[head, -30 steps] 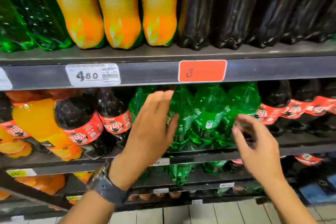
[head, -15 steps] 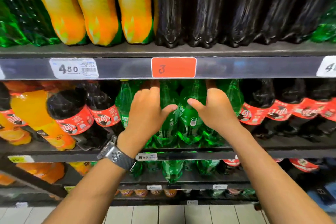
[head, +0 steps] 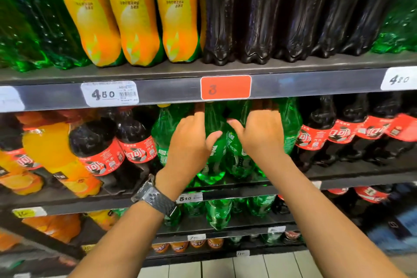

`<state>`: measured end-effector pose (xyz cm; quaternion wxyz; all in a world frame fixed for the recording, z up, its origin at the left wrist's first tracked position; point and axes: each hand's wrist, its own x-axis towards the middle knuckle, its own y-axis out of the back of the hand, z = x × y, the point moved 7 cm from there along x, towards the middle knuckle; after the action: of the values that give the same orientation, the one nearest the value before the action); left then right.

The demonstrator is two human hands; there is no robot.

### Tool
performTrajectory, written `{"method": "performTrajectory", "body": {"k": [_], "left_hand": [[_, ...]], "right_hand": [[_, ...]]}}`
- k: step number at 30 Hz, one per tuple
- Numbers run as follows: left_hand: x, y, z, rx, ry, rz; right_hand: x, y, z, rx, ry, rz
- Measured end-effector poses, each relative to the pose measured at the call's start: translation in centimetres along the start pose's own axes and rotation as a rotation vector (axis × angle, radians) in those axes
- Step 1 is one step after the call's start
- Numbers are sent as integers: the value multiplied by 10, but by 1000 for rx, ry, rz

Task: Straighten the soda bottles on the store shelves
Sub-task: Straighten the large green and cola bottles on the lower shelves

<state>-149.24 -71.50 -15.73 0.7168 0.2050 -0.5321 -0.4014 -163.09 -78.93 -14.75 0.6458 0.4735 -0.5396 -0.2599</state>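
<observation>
Left hand (head: 191, 140) and right hand (head: 261, 135) each grip 1 of the green soda bottles (head: 214, 156) standing upright on the middle shelf (head: 361, 181) straight ahead of me; both seem hooked behind the necks, equally near.

furniture — dark metal shelves (head: 316, 81), tiered | floor — pale tiles (head: 248, 267) | price tags (head: 110, 93) on shelf rails

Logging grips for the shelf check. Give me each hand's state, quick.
Left hand: grips the left-centre green bottle, fingertips hidden.
Right hand: grips the right-centre green bottle, fingertips hidden.
</observation>
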Motion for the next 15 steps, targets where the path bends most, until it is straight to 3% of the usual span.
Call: {"method": "performTrajectory", "body": {"k": [5, 9, 15], "left_hand": [[6, -1, -9, -15, -23, -69], [17, 2, -18, -44, -24, -166], [16, 6, -8, 142, 1, -44]], "right_hand": [[4, -1, 15, 217, -75, -25], [8, -4, 34, 303, -76, -145], [12, -4, 35, 369, -20, -214]]}}
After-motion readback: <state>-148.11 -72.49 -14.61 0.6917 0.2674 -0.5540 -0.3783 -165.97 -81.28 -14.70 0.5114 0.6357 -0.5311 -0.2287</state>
